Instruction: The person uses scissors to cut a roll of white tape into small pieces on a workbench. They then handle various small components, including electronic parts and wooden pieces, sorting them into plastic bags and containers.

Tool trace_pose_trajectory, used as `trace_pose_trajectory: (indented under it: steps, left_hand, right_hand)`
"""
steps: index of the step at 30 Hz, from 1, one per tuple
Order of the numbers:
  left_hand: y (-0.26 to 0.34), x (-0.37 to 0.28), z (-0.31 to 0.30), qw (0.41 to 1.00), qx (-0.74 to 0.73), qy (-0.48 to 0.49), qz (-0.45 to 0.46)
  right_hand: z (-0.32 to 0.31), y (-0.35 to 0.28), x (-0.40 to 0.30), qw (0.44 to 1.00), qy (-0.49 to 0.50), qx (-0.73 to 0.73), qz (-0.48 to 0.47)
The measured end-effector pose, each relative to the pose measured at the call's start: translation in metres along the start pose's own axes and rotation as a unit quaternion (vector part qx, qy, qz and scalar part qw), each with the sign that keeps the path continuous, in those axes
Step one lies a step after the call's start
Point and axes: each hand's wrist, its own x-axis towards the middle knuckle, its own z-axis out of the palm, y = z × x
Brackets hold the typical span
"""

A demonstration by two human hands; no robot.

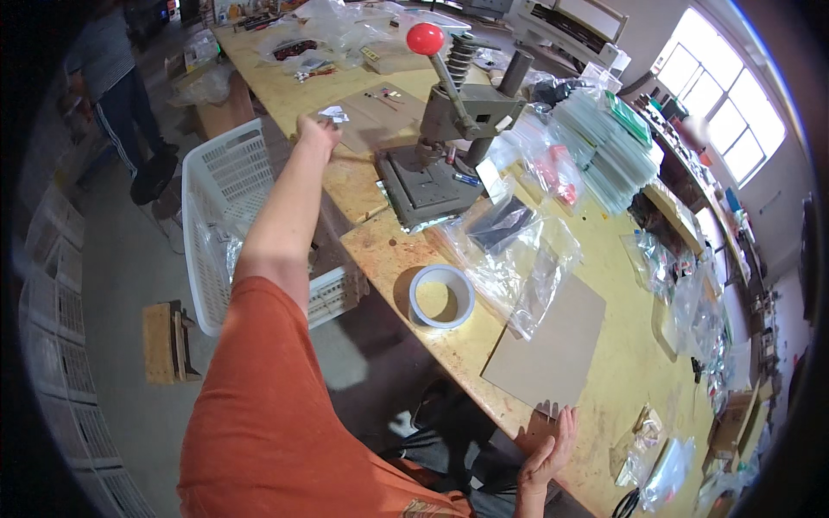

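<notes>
My left hand [318,135] is stretched far out to the table's edge, its fingers curled beside a small white scrap [334,114]. Whether it grips anything is hidden. That scrap lies at the border of a brown cardboard sheet [372,116]. My right hand [549,450] is held over the near table edge, fingers extended and nothing in it. Just beyond its fingertips lies a grey-brown board [550,346], partly covered by a clear plastic bag [518,259]. Between my hands are a roll of tape [414,307] and a hand-lever press [440,116] with a red ball knob [425,39].
A white plastic crate [194,259] stands below my left arm, beside the table [622,259]. Stacked clear sheets [602,149] rise behind the press. Bagged parts [667,472] lie at the right. A person [120,97] stands at the far left, near a wooden stool [158,343].
</notes>
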Motion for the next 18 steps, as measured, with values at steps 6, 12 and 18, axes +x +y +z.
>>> trace_pose_trajectory:
  steps: [6,12,18]
  left_hand:
    - [0.025,-0.014,-0.092,0.968,0.119,-0.082,0.204]
    - [0.039,-0.102,-0.199,0.509,0.692,-0.060,0.508]
    - [-0.020,-0.295,-0.255,0.777,0.479,-0.178,0.367]
  right_hand:
    - [-0.001,-0.011,-0.001,1.000,-0.002,0.011,0.000]
    - [0.006,0.001,0.006,0.998,0.032,0.029,-0.043]
    - [-0.012,0.006,-0.009,0.988,0.094,0.097,-0.074]
